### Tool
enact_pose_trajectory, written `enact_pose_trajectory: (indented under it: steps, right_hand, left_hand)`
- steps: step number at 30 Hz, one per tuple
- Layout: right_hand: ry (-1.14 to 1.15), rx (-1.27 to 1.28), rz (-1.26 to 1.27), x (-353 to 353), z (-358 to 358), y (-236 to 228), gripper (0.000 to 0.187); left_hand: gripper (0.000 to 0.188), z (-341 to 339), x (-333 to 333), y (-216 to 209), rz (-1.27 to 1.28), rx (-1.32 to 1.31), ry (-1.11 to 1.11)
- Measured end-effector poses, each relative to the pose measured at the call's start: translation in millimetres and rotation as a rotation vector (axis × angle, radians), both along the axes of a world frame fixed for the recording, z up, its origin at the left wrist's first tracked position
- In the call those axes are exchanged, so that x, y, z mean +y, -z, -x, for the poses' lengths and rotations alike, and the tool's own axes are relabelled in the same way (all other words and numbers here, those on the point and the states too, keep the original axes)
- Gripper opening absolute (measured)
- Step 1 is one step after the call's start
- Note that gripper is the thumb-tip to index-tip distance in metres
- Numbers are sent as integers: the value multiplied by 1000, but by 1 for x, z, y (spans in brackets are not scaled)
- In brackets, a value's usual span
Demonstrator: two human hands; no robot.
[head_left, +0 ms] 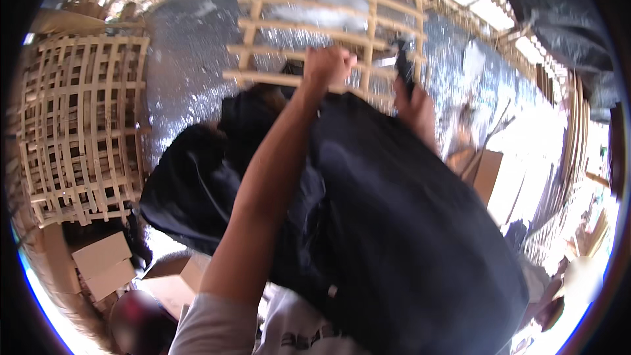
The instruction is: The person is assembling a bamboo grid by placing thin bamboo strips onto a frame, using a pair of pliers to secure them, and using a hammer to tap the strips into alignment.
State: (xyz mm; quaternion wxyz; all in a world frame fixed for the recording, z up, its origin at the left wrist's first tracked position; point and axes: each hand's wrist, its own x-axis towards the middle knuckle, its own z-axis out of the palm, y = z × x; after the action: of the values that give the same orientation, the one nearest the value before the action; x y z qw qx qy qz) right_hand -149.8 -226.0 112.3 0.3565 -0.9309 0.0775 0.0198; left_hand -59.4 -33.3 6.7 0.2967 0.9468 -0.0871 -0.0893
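Gripping black bag (pixel 394 223) top edge, left hand (pixel 327 66) fingers curled, right hand (pixel 415 108)

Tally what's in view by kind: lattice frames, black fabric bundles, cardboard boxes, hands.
Wooden lattice frames: 2, one ahead, one at left
Black fabric bundle: 1
Cardboard boxes: 3
Hands: 2, left hand, right hand
Total: 8

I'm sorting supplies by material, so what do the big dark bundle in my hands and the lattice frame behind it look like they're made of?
The bundle looks like soft black cloth, matte: it sags and folds over the arm. The frame looks like pale raw wood slats, unpainted, crossed in a grid. The left hand closes in a fist at the bundle's top edge; the right hand holds its far side.
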Motion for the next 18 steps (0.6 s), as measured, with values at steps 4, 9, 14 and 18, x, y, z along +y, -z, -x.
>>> enact_pose_trajectory:
  steps: [4, 9, 14, 18]
  right_hand:
    - [162, -198, -353, 11, -1, -37, 26]
    - [-131, 249, 90, -3, 11, 57, 39]
    - [12, 4, 90, -23, 45, 16, 40]
    - [267, 104, 132, -88, 72, 30, 37]
  left_hand:
    - [35, -6, 4, -10, -71, 43, 24]
    - [35, -10, 0, -8, -9, 55, -5]
    - [37, 6, 10, 1, -41, -23, -34]
    - [55, 5, -6, -22, -175, -27, -27]
